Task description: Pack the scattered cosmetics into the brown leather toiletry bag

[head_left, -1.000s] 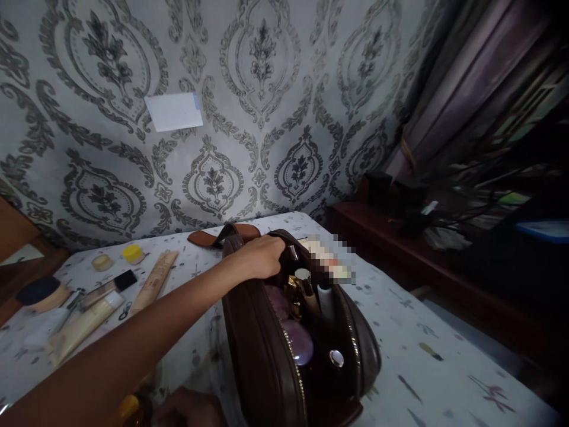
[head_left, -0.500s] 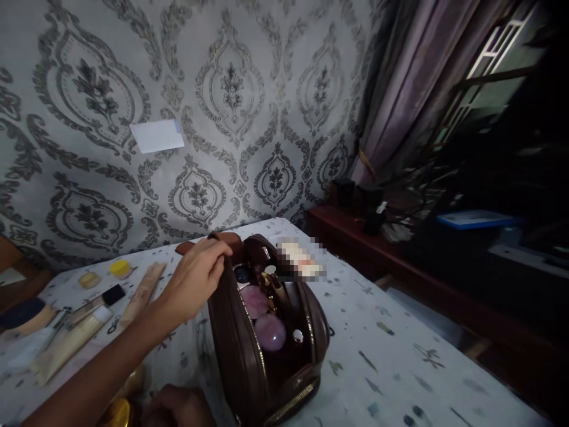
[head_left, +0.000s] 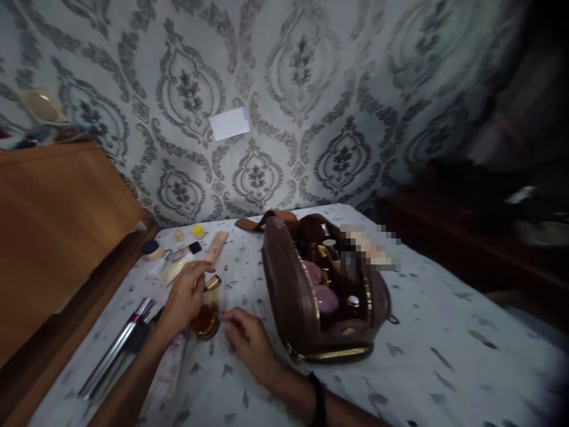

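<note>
Brown leather bag [head_left: 288,296], smooth, gold zip open; its end nears the patterned table's [head_left: 444,320] far edge. Rounded amber container [head_left: 204,323] sits toward the left edge. Your left hand [head_left: 184,293] curves over it, grip unclear; your right hand [head_left: 251,344], half-open, hovers beside.

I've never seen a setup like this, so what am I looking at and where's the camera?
No machine here: these are a person's bare hands, seen by a camera worn on the head, looking forward and down. The left hand is at an amber container; blur hides whether it grips it. The right hand, loosely curled nearby, seems to hold nothing. On the white patterned cloth, an open brown bag, with pink round items inside, stands right of the hands. Also there are a beige tube, a yellow-capped jar and a silver tube.
</note>
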`<state>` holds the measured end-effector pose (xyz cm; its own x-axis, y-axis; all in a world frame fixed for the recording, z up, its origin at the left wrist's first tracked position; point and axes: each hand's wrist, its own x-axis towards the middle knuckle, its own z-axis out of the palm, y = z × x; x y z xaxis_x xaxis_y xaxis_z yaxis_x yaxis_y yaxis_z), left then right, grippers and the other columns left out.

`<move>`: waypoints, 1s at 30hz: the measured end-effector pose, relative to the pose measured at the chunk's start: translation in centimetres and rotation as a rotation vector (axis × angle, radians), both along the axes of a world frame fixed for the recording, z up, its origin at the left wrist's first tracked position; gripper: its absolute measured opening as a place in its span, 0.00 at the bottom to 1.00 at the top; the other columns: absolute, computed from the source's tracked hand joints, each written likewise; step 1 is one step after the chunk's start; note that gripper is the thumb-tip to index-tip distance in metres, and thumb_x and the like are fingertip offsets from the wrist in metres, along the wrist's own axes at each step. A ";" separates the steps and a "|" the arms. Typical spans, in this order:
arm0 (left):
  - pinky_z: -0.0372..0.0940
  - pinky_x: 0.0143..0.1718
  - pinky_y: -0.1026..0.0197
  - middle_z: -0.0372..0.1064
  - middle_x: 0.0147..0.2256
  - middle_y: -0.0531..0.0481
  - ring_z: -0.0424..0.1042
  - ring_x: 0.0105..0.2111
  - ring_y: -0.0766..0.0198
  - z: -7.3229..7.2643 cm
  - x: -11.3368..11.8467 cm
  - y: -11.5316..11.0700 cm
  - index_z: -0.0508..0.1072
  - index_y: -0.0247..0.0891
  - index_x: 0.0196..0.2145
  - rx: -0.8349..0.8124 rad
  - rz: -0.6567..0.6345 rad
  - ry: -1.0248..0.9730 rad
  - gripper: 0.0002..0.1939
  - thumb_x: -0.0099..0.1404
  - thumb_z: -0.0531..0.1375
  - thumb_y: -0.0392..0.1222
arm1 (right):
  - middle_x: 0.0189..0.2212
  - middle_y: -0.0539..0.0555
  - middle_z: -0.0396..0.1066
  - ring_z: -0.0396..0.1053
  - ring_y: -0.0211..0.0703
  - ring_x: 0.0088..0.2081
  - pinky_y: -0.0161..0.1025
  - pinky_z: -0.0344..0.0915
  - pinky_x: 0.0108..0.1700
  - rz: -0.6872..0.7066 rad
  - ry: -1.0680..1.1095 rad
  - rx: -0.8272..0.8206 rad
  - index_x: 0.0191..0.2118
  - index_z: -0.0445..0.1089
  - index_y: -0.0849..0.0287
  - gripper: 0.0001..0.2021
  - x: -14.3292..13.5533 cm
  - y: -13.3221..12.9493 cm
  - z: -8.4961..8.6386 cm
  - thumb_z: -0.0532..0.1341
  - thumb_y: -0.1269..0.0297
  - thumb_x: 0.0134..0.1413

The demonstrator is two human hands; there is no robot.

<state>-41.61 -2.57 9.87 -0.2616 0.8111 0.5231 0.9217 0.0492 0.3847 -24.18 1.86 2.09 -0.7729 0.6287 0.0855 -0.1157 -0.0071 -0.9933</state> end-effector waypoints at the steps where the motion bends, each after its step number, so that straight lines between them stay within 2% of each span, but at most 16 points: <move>1: 0.66 0.55 0.48 0.75 0.46 0.45 0.71 0.50 0.55 -0.6 -1.1 -1.2 0.75 0.40 0.41 0.000 0.056 0.013 0.16 0.65 0.49 0.34 | 0.21 0.44 0.61 0.61 0.34 0.21 0.32 0.56 0.25 0.007 -0.008 0.007 0.38 0.70 0.60 0.08 0.0 0.0 0.0 0.55 0.66 0.55; 4: 0.66 0.54 0.45 0.75 0.45 0.43 0.71 0.49 0.53 -2.1 -3.8 -4.3 0.75 0.38 0.42 -0.037 0.214 0.079 0.16 0.66 0.48 0.35 | 0.22 0.45 0.63 0.63 0.35 0.22 0.32 0.57 0.26 0.016 -0.010 0.043 0.38 0.69 0.59 0.09 0.1 0.1 0.0 0.55 0.63 0.56; 6: 0.65 0.56 0.42 0.74 0.47 0.41 0.70 0.51 0.51 -3.0 -4.5 -5.7 0.74 0.37 0.45 -0.075 0.277 0.110 0.16 0.67 0.48 0.36 | 0.22 0.45 0.63 0.64 0.36 0.22 0.33 0.58 0.26 0.024 -0.010 0.068 0.38 0.69 0.59 0.10 0.1 0.1 0.1 0.54 0.62 0.56; 9: 0.61 0.59 0.41 0.73 0.51 0.40 0.66 0.56 0.49 -4.1 -4.1 -6.4 0.74 0.37 0.47 -0.129 0.295 0.120 0.16 0.69 0.49 0.37 | 0.21 0.45 0.63 0.65 0.37 0.23 0.34 0.59 0.26 0.031 -0.031 0.081 0.39 0.69 0.58 0.11 0.0 0.1 0.1 0.54 0.59 0.56; 12: 0.59 0.62 0.43 0.71 0.53 0.42 0.63 0.60 0.50 -4.6 -2.8 -5.8 0.74 0.39 0.47 -0.214 0.264 0.113 0.13 0.69 0.52 0.37 | 0.22 0.45 0.65 0.65 0.38 0.24 0.34 0.60 0.27 0.033 -0.068 0.060 0.39 0.68 0.58 0.11 -0.4 0.3 0.0 0.56 0.59 0.53; 16: 0.60 0.60 0.48 0.74 0.49 0.43 0.66 0.57 0.52 -4.3 -1.7 -4.4 0.74 0.40 0.44 -0.326 0.238 0.082 0.11 0.67 0.54 0.35 | 0.23 0.45 0.65 0.66 0.36 0.23 0.34 0.62 0.27 0.057 -0.107 0.020 0.37 0.66 0.57 0.09 -1.1 0.8 -0.4 0.58 0.63 0.48; 21: 0.65 0.47 0.56 0.75 0.42 0.44 0.72 0.45 0.54 -3.2 -1.5 -3.7 0.73 0.40 0.44 -0.435 0.247 0.017 0.09 0.66 0.56 0.36 | 0.21 0.43 0.65 0.67 0.36 0.20 0.35 0.63 0.25 0.098 -0.129 0.001 0.36 0.64 0.57 0.10 -1.7 1.4 -0.5 0.59 0.61 0.45; 24: 0.64 0.44 0.59 0.75 0.41 0.46 0.72 0.44 0.56 -2.6 -1.5 -4.0 0.72 0.41 0.44 -0.479 0.226 0.001 0.08 0.68 0.55 0.38 | 0.20 0.44 0.64 0.66 0.37 0.20 0.35 0.63 0.24 0.086 -0.109 0.020 0.37 0.63 0.57 0.12 -1.3 1.3 -0.3 0.59 0.57 0.47; 30: 0.63 0.45 0.60 0.75 0.40 0.47 0.72 0.44 0.57 -2.0 -2.0 -4.9 0.72 0.41 0.45 -0.557 0.217 0.019 0.09 0.69 0.54 0.39 | 0.26 0.47 0.66 0.68 0.39 0.26 0.37 0.64 0.29 0.082 -0.050 0.093 0.43 0.65 0.58 0.17 0.6 0.8 0.0 0.58 0.50 0.55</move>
